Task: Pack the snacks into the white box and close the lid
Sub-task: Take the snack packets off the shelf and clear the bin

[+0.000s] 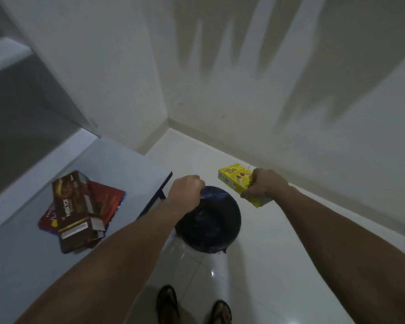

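Note:
My right hand (265,185) grips a yellow snack box (235,181) and holds it in the air just right of a round bin (220,225) lined with a dark blue bag. On the bin's far left rim, my left hand (186,191) is closed on the edge of that bag. A brown snack box (74,206) lies on top of a red snack packet (108,202) on the white table (117,164) at the left. No white box shows in this view.
The bin stands on a glossy white tiled floor (267,265) in a corner between two pale walls. The table's dark edge (159,195) runs close to the bin's left side. My feet in sandals (192,305) stand at the bottom.

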`<state>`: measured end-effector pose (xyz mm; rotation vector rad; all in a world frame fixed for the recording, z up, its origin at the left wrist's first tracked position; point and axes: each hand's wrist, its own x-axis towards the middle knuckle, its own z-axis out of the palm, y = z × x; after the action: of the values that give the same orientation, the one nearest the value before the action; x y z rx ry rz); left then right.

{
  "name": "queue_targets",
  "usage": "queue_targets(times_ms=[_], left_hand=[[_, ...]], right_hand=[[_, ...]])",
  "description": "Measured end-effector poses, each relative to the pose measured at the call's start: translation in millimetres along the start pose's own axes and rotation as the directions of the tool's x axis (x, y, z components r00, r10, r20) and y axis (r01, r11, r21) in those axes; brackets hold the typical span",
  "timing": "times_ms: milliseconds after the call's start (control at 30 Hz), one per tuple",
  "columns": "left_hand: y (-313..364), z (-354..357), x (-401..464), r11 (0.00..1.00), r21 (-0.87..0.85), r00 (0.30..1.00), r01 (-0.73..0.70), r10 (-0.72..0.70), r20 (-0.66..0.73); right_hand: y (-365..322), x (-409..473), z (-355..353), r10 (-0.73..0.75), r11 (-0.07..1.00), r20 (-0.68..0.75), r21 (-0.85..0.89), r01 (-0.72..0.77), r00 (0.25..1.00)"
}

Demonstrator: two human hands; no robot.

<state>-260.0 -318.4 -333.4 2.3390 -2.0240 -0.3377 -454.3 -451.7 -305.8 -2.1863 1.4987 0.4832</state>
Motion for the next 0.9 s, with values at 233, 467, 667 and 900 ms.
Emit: queue_targets(times_ms=[233,467,667,900], left_hand=[[-7.9,89.7,25.9,0.934,-0.183,0.950,0.306,-0.289,0.114],[-29.3,197.4,56.8,0.772,-0.389,0.860,0.503,-0.491,0.138],[-50.9,273.0,68.6,0.716,-0.476,0.848,0.512,-0.510,0.144],[-57.4,261.4,52.1,0.671,-0.492,0.828,0.555,-0.499,0.255]], right_hand=[[15.2,49.2,89.6,0.142,0.988,0.018,0.065,-0.142,0.990],[12.1,112.9,203.8,0.210,0.965,0.075,0.144,-0.219,0.975],[5.8,156.1,276.6,0.242,0.939,0.124,0.219,-0.264,0.963],[0.0,151.8,275.9,0.239,0.927,0.141,0.260,-0.269,0.961]])
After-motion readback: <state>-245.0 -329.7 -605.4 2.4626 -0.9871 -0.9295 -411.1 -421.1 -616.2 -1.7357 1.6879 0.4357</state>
